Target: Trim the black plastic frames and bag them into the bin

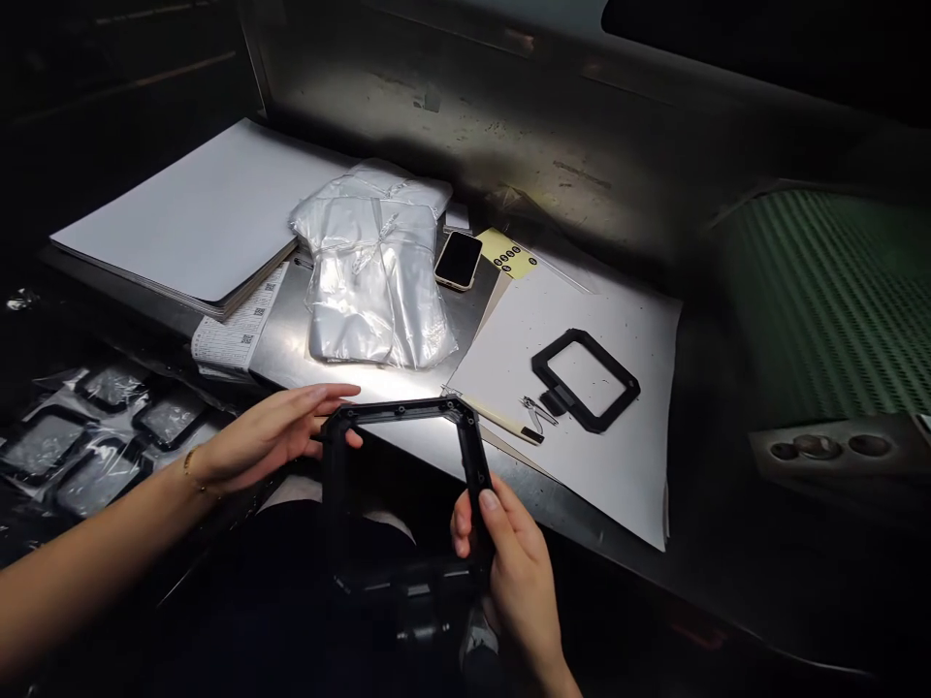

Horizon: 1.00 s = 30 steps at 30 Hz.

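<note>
I hold a black plastic frame with small screw holes in front of me, near the table's front edge. My right hand grips its right side, thumb on top. My left hand touches the frame's upper left corner, fingers stretched out and mostly flat. A second black frame lies on a white sheet to the right, with a small metal clip and a thin stick-like tool beside it.
A pile of clear plastic bags lies mid-table, with a phone and a yellow label beside it. A stack of white sheets is at the left. Bagged frames lie lower left. A green ribbed belt runs at the right.
</note>
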Motion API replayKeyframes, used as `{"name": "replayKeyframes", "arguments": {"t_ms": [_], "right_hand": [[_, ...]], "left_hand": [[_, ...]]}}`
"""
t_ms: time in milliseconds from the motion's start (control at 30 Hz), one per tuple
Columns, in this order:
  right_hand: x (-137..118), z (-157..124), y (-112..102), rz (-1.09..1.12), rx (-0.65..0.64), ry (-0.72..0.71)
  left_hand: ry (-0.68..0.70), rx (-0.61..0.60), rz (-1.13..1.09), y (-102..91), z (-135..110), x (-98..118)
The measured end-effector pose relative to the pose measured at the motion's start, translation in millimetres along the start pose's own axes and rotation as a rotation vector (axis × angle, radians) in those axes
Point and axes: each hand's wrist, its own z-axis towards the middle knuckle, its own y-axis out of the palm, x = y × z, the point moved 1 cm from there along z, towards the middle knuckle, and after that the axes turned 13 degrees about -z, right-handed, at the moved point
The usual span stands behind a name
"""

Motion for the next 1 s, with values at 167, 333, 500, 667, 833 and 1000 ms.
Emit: {"name": "replayKeyframes", "arguments": {"t_ms": [167,333,500,667,833,1000], "right_hand": [[-9,-2,12,0.116,-0.072,0.057],[-19,-4,25,0.278,-0.225,0.165],[-27,-5,40,0.266,-0.281,0.251],[-33,-2,54,0.189,-0.307,0.28],[-35,5,68,0.132,-0.385,0.303],[-36,11,85,0.136,-0.411,0.312]], "left_hand": [[0.114,0.134,-0.051,1.1,-21,-2],[0.183,0.189,-0.101,0.3,-33,6],[0.208,0.223,-0.123,-6.5,-46,13],[0.222,0.238,-0.124,-13.9,-58,20],[0.24,0.256,-0.133,-24.3,-69,28],[0.244,0.286,-0.138,-38.0,-78,35]]}}
